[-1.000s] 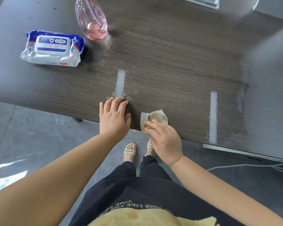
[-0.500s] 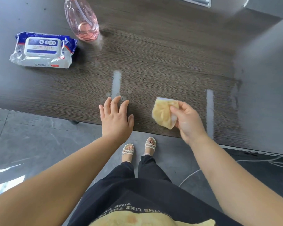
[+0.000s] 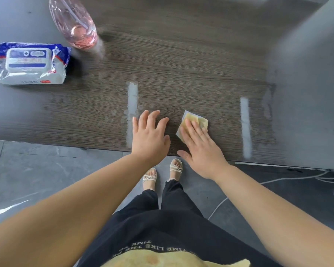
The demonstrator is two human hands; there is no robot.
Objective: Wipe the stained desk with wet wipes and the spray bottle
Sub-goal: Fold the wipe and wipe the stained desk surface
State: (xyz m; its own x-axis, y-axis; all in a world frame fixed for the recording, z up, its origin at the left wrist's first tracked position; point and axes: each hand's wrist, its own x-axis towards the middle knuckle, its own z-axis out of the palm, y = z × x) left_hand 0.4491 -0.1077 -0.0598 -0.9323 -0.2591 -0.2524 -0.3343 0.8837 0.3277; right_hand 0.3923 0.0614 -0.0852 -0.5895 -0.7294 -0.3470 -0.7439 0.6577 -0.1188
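Observation:
A dark wood-grain desk (image 3: 181, 64) fills the upper view. My right hand (image 3: 200, 149) lies flat near the front edge, its straight fingers pressing a folded, yellow-stained wet wipe (image 3: 198, 120) onto the desk. To its left, my left hand (image 3: 149, 137) rests flat on the desk with fingers spread and nothing in it. Small wet droplets and a pale streak (image 3: 132, 110) sit just left of that hand. A pink spray bottle (image 3: 74, 22) stands at the back left. The wet wipes pack (image 3: 28, 63) lies at the far left.
A second pale streak (image 3: 245, 126) crosses the desk to the right of the wipe. The desk's front edge runs just below my hands. Grey floor tiles, my sandalled feet (image 3: 162, 172) and white cables (image 3: 297, 178) at the right lie below.
My right hand lifted the stained wipe off the desk, turned it over, then set it down flat and pressed it with straight fingers. The left hand stayed on the desk.

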